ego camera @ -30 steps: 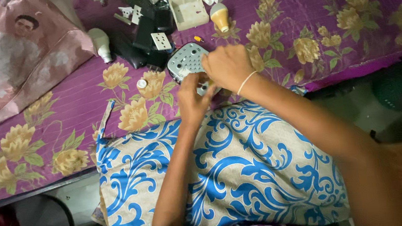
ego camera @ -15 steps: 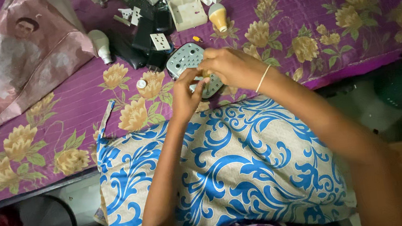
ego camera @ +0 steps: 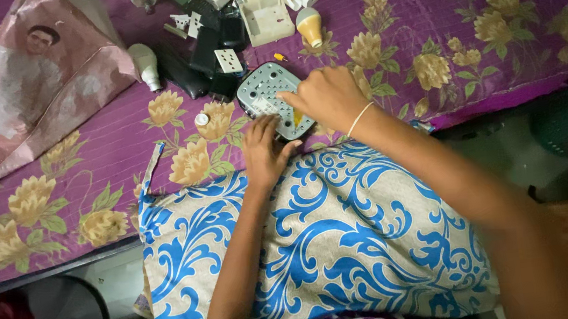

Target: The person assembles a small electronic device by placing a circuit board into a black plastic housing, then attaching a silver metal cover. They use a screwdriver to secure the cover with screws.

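right hand (ego camera: 323, 95): fingers curled on grey perforated panel (ego camera: 270, 99), frame centre | left hand (ego camera: 263, 151): spread open, bracing lower edge | advice: hold panel flat on purple bedsheet (ego camera: 120, 138)

The hands have parted — the grey perforated plate (ego camera: 273, 99) now lies uncovered.

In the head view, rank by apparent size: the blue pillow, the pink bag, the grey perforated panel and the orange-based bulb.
1. Pillow, though it lies nearest the camera.
2. Bag.
3. Panel, partly covered by the right hand.
4. Bulb.
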